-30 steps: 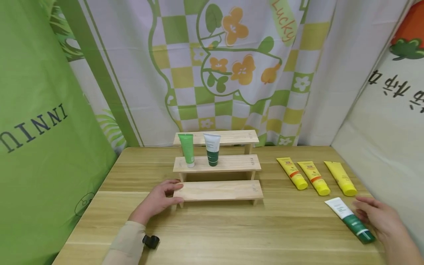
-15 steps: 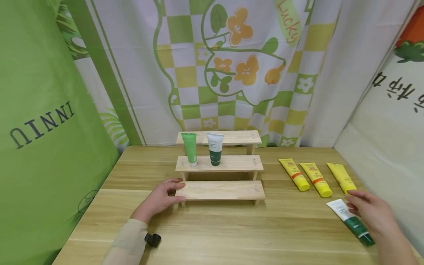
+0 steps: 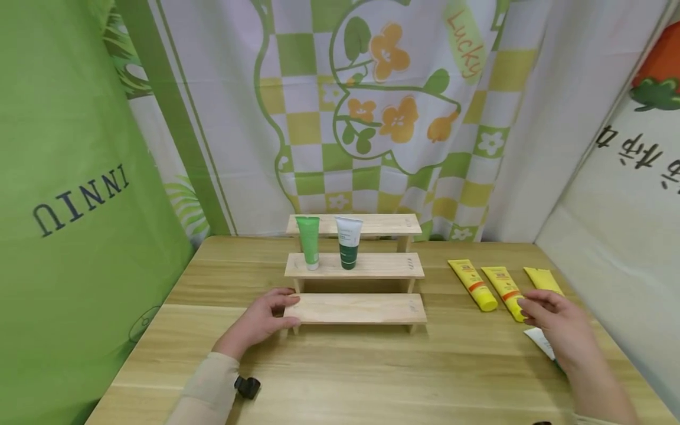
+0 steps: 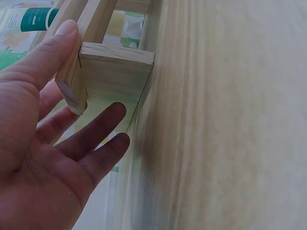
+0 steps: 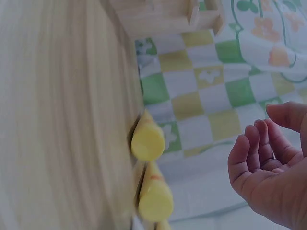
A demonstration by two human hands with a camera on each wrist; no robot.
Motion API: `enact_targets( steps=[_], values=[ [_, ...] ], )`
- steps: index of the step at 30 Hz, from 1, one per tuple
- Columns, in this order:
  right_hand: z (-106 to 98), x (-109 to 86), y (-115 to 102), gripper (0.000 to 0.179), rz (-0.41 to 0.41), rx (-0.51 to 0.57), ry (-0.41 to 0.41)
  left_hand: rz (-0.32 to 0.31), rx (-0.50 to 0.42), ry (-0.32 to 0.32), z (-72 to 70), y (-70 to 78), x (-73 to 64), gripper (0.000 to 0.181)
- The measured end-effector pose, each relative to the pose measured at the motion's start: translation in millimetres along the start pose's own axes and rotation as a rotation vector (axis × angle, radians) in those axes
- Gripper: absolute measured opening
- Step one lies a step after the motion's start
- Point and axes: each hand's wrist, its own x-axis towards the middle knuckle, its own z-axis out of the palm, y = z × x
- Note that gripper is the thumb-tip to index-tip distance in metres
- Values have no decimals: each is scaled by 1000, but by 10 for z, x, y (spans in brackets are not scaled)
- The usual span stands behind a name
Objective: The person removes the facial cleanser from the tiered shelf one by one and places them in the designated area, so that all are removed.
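Observation:
My left hand [image 3: 258,321] holds the left end of the lowest board of a three-tier wooden display stand [image 3: 355,309], thumb at the front and fingers at the back. In the left wrist view the thumb [image 4: 50,50] lies against the board's edge and two fingers extend below. On the middle tier a green tube [image 3: 309,243] and a white-and-green tube [image 3: 348,243] stand upright on their caps. My right hand [image 3: 560,327], loosely bent and holding nothing, is above the yellow tubes, overlapping the cap of the middle one [image 3: 502,289]. It partly hides a lying white-and-green tube [image 3: 540,340].
Two more yellow tubes lie on the wooden table [image 3: 372,378], one at the left of the row [image 3: 473,285] and one at the right [image 3: 543,279]. A patterned curtain [image 3: 382,118] hangs behind the table, with cloth walls on both sides.
My right hand has moved left and away from me, from beside the lying white-and-green tube to over the yellow tubes. My left hand keeps its place on the stand.

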Motion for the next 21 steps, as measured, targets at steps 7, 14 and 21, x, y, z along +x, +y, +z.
enact_targets(
  steps=[7, 14, 21],
  values=[
    [395, 16, -265, 11, -61, -3, -50, 29, 26, 2, 10, -12, -7, 62],
    [763, 19, -458, 13, -120, -102, -111, 8, 8, -9, 35, 12, -25, 65],
    [1204, 133, -578, 18, -195, -122, -140, -5, 3, -8, 11, 11, -27, 65]
  ],
)
